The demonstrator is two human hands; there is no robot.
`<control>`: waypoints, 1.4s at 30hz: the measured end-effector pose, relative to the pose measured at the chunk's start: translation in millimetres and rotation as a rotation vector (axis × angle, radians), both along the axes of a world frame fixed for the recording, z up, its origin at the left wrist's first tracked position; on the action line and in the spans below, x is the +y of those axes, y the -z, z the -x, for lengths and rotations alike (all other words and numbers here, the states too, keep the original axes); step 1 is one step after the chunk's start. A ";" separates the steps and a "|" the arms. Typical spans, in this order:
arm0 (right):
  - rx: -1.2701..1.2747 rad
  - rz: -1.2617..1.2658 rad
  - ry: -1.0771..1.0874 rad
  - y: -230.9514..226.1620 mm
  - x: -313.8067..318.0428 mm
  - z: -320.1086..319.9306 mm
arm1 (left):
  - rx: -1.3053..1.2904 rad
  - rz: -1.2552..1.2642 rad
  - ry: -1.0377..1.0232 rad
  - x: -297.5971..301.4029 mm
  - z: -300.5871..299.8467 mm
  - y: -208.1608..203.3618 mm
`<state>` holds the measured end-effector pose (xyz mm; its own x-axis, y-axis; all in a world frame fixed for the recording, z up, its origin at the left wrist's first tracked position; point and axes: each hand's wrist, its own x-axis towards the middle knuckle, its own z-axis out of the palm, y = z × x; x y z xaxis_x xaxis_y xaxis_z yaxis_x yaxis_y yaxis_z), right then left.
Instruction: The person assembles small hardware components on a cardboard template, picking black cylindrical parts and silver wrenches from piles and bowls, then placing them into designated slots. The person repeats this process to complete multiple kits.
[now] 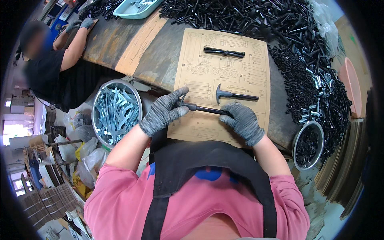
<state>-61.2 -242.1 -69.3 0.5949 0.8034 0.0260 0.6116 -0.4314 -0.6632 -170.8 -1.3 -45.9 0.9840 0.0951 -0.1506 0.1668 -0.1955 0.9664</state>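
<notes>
My left hand (163, 113), in a grey knit glove, is closed around the head end of a black T-handle tool (205, 109). My gloved right hand (243, 122) pinches the far end of its shaft, so the tool lies nearly level between both hands. Beneath it is a brown printed sheet (262, 116) with line drawings of parts. A second black T-handle (237, 96) rests on this sheet just beyond my hands. Farther up the sheet lies a short bundle of black rods (224, 52). The held tool's head is partly hidden by my left fingers.
A metal bowl of flat wrenches (117, 114) stands left of the table. Heaped black parts (240, 16) cover the back and right. A smaller metal bowl (309, 146) sits at right, near a pink basin (351, 86). A co-worker (52, 68) works at far left beside a pale-blue tray (138, 15).
</notes>
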 end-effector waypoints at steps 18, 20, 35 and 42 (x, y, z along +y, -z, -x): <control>-0.068 0.075 -0.126 -10.9 -11.6 -2.2 | -0.481 -0.954 0.384 26.8 2.0 7.8; -0.093 0.014 -0.042 -20.0 -28.1 -15.8 | -0.494 -0.930 0.322 26.9 2.3 5.2; -0.422 0.738 0.702 -17.1 -176.3 -262.2 | -0.375 -0.763 -0.050 2.7 0.2 6.7; -0.413 0.858 0.675 -8.5 -185.7 -288.0 | -0.341 -0.757 -0.085 6.1 4.0 8.6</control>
<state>226.8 -427.8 -60.9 0.9812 0.1755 -0.0805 0.1883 -0.9616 0.1996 -174.8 4.8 -54.5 0.9489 0.1268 0.2890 -0.0678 -0.8124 0.5792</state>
